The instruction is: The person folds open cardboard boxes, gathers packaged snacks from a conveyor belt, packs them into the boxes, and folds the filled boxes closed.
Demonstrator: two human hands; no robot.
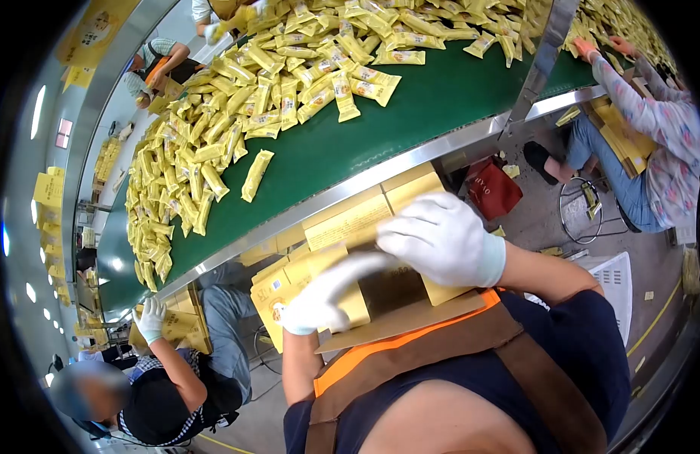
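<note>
An open yellow cardboard box (344, 216) rests against my apron, its flaps folded outward and a dark gap showing inside. My left hand (319, 303), in a white glove, lies over the box's left part. Its fingers reach toward the opening, blurred by motion, with the thumb apart. On the far right side of the box is my right hand (444, 238), also white-gloved. The fingers there are bent and held together at a flap edge, and their tips are partly hidden.
Beyond the box runs a green conveyor belt (410, 113) with a metal edge, heaped with yellow wrapped snack packs (289, 98). Co-workers sit at left and right, one with a gloved hand (149, 319) on cartons. A red bag (492, 189) and stool (581, 210) stand at right.
</note>
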